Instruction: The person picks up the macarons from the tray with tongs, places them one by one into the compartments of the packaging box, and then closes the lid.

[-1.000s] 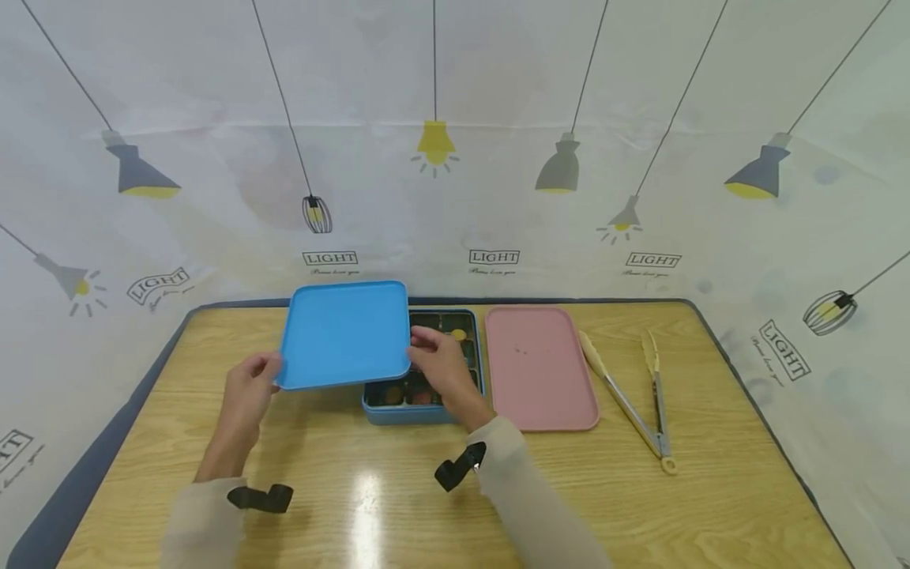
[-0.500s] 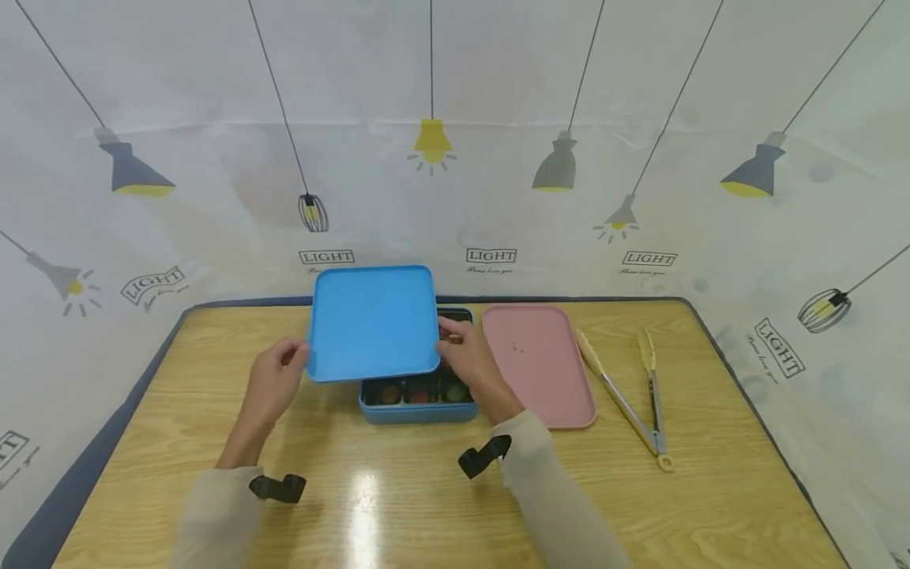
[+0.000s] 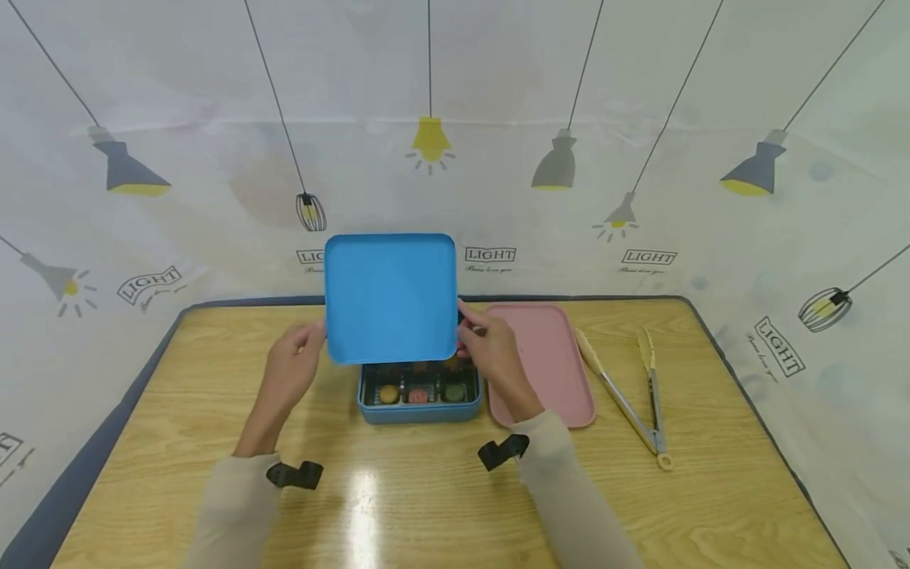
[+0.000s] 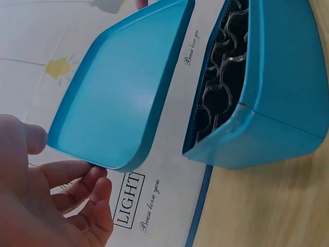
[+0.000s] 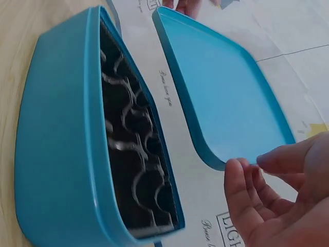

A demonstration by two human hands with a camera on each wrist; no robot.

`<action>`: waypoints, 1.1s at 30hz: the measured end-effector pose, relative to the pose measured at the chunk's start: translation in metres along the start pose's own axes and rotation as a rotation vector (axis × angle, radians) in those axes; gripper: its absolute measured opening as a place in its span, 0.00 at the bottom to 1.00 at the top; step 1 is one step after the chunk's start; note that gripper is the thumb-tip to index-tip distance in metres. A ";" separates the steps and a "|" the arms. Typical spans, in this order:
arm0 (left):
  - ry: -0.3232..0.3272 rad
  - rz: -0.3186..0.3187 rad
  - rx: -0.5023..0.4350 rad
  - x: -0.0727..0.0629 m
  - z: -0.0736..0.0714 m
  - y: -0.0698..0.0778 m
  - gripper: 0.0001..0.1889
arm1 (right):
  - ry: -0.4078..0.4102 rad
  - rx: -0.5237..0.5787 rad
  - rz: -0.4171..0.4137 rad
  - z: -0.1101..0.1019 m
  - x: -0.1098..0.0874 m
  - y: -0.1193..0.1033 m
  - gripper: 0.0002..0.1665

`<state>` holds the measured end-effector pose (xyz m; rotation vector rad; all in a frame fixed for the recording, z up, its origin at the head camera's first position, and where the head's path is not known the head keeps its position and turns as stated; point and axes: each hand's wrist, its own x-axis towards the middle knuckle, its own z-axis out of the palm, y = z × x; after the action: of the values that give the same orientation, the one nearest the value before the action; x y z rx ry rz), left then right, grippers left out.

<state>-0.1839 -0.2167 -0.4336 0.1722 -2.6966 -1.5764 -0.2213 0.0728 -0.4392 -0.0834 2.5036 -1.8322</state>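
Both hands hold a blue rectangular lid (image 3: 391,296) by its side edges, raised above a blue tin box (image 3: 419,414). My left hand (image 3: 291,363) pinches the left edge between thumb and fingers. The right hand (image 3: 495,359) pinches the right edge in the same way. In both wrist views the lid (image 4: 115,82) is apart from the box (image 5: 56,139), with its shallow rim showing. The box stands uncovered on the table, and a dark insert (image 5: 139,149) with clear dividers fills it. Small round orange, pinkish and green pieces sit in its front row; the lid hides the back rows.
A pink tray (image 3: 547,363) lies right of the box, partly behind the right hand. Further right, spread tongs (image 3: 650,427) with pale yellow tips rest on the wooden table (image 3: 398,506). Behind the table hangs a white backdrop (image 3: 490,197) printed with lamps.
The lid has moved right and up with both hands, from left of the box to above it, and tilted more upright. The front-row pieces show more fully now.
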 end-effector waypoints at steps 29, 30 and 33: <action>-0.265 0.306 -0.191 -0.001 0.012 0.004 0.38 | -0.219 -0.018 -0.171 -0.045 -0.013 0.015 0.59; -0.280 0.312 -0.202 0.000 0.012 0.002 0.38 | -0.239 -0.009 -0.167 -0.045 -0.014 0.016 0.63; -0.333 0.328 -0.237 0.001 0.014 -0.004 0.36 | -0.259 0.014 -0.165 -0.045 -0.014 0.019 0.66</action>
<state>-0.1858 -0.2066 -0.4445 -0.5520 -2.5381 -1.9302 -0.2104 0.1222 -0.4436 -0.5064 2.3648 -1.7619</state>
